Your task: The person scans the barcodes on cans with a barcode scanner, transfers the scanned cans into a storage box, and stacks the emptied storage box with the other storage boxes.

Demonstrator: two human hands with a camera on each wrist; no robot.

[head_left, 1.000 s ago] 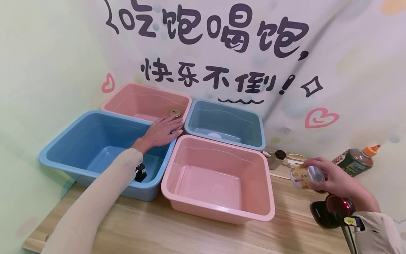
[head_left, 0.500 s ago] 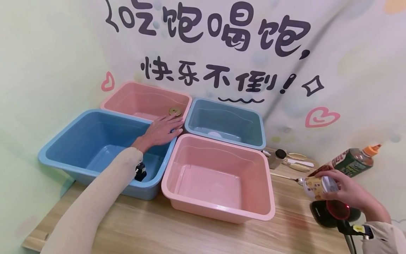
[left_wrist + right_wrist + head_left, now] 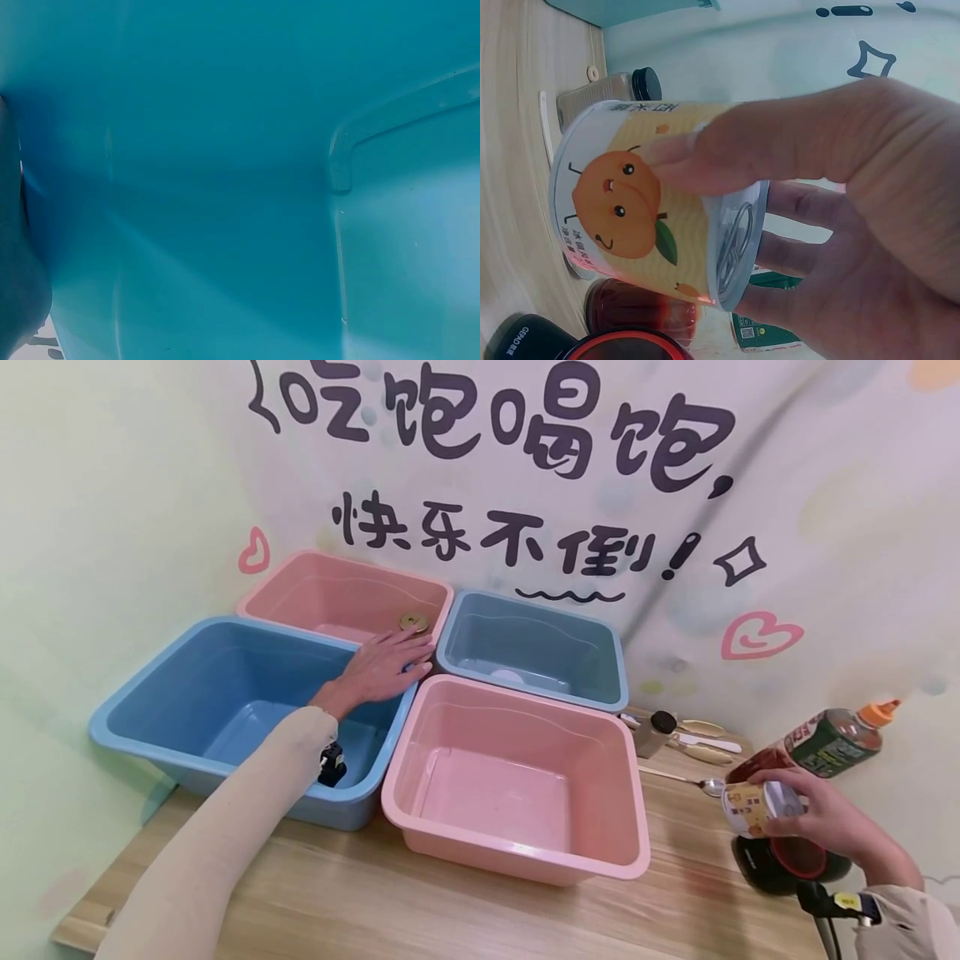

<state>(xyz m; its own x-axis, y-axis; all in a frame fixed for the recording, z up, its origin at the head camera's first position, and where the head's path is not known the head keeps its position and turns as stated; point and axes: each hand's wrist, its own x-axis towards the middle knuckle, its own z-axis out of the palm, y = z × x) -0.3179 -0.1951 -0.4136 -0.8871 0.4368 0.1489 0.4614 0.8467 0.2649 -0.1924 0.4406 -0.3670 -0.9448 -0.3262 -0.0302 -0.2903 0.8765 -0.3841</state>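
My right hand (image 3: 828,818) grips a tin can (image 3: 742,810) with a yellow and white label, tipped on its side above the table. In the right wrist view, the thumb lies along the can (image 3: 611,206), which shows a cartoon peach and a pull-ring lid facing the palm. Just below the can sits a black scanner (image 3: 795,867) with a red ring. My left hand (image 3: 382,667) rests with extended fingers across the rim corner of the blue tub (image 3: 161,752). Near its fingertips, a gold round lid or can end (image 3: 413,623) shows inside the rear pink tub (image 3: 322,568).
A large pink tub (image 3: 517,852) stands front centre, a smaller blue tub (image 3: 536,602) behind it. Right of them are a black-capped jar (image 3: 656,733), several pieces of cutlery (image 3: 705,743) and an orange-capped sauce bottle (image 3: 825,743). The patterned wall closes off the back.
My right hand has carried the can to the right and slightly down, over the scanner, uncovering the cutlery. The scanner's red glow looks dimmer. My left hand stays in place.
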